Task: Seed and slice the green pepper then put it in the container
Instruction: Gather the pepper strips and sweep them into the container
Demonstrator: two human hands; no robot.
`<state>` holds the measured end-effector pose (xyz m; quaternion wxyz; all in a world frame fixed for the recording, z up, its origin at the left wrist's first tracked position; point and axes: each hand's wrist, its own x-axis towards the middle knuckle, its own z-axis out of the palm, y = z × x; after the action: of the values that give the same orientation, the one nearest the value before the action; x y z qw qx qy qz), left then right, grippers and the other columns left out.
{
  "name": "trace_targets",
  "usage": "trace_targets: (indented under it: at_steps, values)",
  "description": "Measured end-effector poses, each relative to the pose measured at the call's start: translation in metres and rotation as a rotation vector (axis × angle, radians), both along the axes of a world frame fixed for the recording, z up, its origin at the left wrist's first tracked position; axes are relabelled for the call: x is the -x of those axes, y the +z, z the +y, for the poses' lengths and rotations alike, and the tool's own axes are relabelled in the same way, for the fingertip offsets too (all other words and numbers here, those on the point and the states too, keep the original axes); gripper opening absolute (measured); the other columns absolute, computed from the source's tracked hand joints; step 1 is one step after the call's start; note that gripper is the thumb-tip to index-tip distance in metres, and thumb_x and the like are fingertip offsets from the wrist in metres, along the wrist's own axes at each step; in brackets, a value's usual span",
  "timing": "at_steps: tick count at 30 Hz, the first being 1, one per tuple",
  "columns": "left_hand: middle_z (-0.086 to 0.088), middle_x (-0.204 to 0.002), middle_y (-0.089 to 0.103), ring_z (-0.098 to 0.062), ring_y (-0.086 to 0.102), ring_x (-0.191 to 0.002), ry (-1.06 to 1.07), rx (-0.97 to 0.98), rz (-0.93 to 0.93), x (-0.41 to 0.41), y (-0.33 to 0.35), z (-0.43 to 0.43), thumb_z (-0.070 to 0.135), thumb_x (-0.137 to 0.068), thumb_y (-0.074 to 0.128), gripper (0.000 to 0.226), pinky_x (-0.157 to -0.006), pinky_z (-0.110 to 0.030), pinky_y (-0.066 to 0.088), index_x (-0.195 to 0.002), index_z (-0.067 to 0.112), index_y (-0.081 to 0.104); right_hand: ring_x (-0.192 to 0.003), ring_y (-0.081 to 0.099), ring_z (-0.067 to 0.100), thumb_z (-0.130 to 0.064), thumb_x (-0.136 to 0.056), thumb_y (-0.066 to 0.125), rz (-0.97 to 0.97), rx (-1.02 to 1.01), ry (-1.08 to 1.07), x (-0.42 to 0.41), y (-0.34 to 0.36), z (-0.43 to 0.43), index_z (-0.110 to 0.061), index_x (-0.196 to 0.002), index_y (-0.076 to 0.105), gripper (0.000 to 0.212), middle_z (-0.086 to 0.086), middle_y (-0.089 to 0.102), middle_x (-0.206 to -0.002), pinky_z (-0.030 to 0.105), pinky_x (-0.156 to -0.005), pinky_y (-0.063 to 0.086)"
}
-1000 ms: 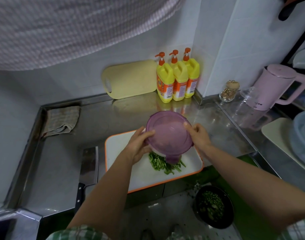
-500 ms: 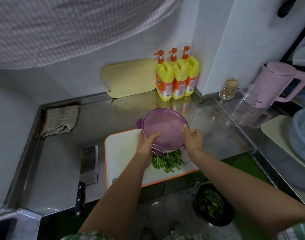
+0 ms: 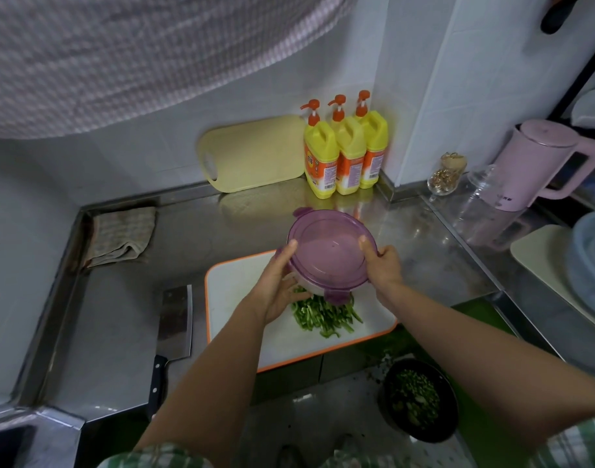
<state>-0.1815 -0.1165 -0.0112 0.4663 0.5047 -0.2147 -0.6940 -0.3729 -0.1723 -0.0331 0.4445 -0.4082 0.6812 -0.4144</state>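
Note:
A round container with a purple lid [image 3: 329, 253] is held above the far part of the white, orange-rimmed cutting board [image 3: 242, 285]. My left hand [image 3: 279, 285] grips its left side from below, thumb up on the lid's rim. My right hand [image 3: 382, 265] grips the right side, thumb on the lid. A pile of sliced green pepper strips [image 3: 323, 314] lies on the board just below and in front of the container. The container's body is mostly hidden under the lid.
A cleaver [image 3: 172, 327] lies on the steel counter left of the board. Three yellow soap bottles [image 3: 346, 153] and a yellow board [image 3: 252, 155] stand at the back wall. A folded cloth [image 3: 120, 236] lies left, a pink kettle [image 3: 539, 163] right. A black bin [image 3: 421, 400] with green scraps sits on the floor.
The lidded container has been tipped from nearly upright to level and brought slightly toward me over the board. Both hands stayed on its sides.

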Motion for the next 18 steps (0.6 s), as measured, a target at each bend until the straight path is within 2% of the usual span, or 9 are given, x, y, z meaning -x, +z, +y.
trace_targets:
  at_steps: [2, 5, 6, 8, 10, 12, 14, 16, 18]
  values:
    - [-0.006, -0.119, 0.063, -0.027, 0.059, -0.112, 0.04, -0.028, -0.051, 0.012, -0.004, 0.0, 0.046, -0.063, 0.077, 0.081, -0.097, -0.052, 0.049, -0.135, 0.023, 0.048, -0.074, 0.047, 0.017, -0.05, -0.089, 0.058, -0.022, -0.009, -0.052, -0.008, -0.005, 0.002, -0.019, -0.076, 0.036, 0.04, -0.003, 0.044, -0.075, 0.034, -0.067, 0.043]
    - [-0.009, -0.133, 0.056, -0.032, 0.056, -0.119, 0.274, -0.058, -0.011, 0.024, -0.018, -0.003, 0.03, -0.051, 0.093, 0.111, -0.097, -0.056, 0.048, -0.145, 0.029, 0.034, -0.079, 0.051, 0.018, -0.049, -0.088, 0.059, -0.05, 0.006, -0.1, -0.017, -0.012, 0.005, -0.016, -0.088, 0.038, 0.04, -0.003, 0.046, -0.078, 0.039, -0.078, 0.048]
    - [-0.01, -0.134, 0.055, -0.033, 0.057, -0.118, 0.327, -0.066, 0.015, 0.026, -0.023, -0.004, 0.029, -0.049, 0.093, 0.112, -0.097, -0.056, 0.048, -0.145, 0.031, 0.034, -0.079, 0.051, 0.018, -0.048, -0.088, 0.061, -0.067, 0.01, -0.117, -0.018, -0.012, 0.005, -0.015, -0.092, 0.038, 0.041, -0.004, 0.046, -0.079, 0.038, -0.079, 0.048]
    - [-0.014, -0.13, 0.059, -0.034, 0.061, -0.113, 0.356, -0.068, 0.057, 0.029, -0.027, -0.004, 0.024, -0.059, 0.09, 0.092, -0.095, -0.055, 0.051, -0.139, 0.026, 0.043, -0.078, 0.05, 0.016, -0.047, -0.086, 0.064, -0.088, 0.005, -0.138, -0.019, -0.013, 0.006, -0.015, -0.093, 0.038, 0.042, -0.004, 0.046, -0.08, 0.036, -0.078, 0.048]
    - [-0.015, -0.123, 0.064, -0.033, 0.065, -0.107, 0.343, -0.071, 0.026, 0.031, -0.029, -0.003, 0.017, -0.071, 0.084, 0.07, -0.091, -0.052, 0.054, -0.133, 0.023, 0.051, -0.073, 0.049, 0.015, -0.047, -0.084, 0.067, -0.076, 0.011, -0.172, -0.017, -0.013, 0.007, -0.017, -0.086, 0.039, 0.041, -0.004, 0.046, -0.078, 0.034, -0.072, 0.046]
    - [-0.013, -0.121, 0.065, -0.032, 0.066, -0.106, 0.343, -0.084, -0.009, 0.032, -0.027, -0.003, 0.016, -0.074, 0.082, 0.065, -0.084, -0.044, 0.058, -0.132, 0.023, 0.054, -0.07, 0.049, 0.016, -0.048, -0.082, 0.069, -0.069, 0.02, -0.187, -0.013, -0.016, 0.007, -0.02, -0.076, 0.038, 0.042, -0.002, 0.048, -0.076, 0.033, -0.067, 0.043]
    - [-0.011, -0.119, 0.066, -0.031, 0.066, -0.106, 0.356, -0.092, -0.045, 0.029, -0.024, -0.003, 0.017, -0.074, 0.082, 0.063, -0.068, -0.033, 0.059, -0.131, 0.022, 0.056, -0.072, 0.051, 0.019, -0.055, -0.078, 0.069, -0.07, -0.019, -0.112, -0.008, -0.018, 0.006, -0.021, -0.075, 0.04, 0.045, 0.002, 0.051, -0.079, 0.035, -0.067, 0.045]
    - [-0.01, -0.111, 0.068, -0.028, 0.068, -0.095, 0.339, -0.087, -0.107, 0.021, -0.018, -0.002, 0.016, -0.077, 0.079, 0.049, -0.058, -0.028, 0.056, -0.123, 0.016, 0.061, -0.081, 0.055, 0.022, -0.063, -0.076, 0.066, -0.039, -0.063, 0.009, -0.003, -0.016, 0.002, -0.021, -0.083, 0.045, 0.047, 0.004, 0.055, -0.088, 0.038, -0.072, 0.05]
    - [-0.01, -0.102, 0.067, -0.024, 0.065, -0.081, 0.247, -0.074, -0.203, 0.01, -0.013, -0.003, 0.014, -0.079, 0.076, 0.034, -0.061, -0.03, 0.054, -0.111, 0.013, 0.065, -0.097, 0.058, 0.023, -0.062, -0.08, 0.062, -0.037, -0.069, 0.096, 0.003, -0.01, -0.005, -0.019, -0.106, 0.05, 0.052, 0.005, 0.056, -0.106, 0.041, -0.087, 0.052]
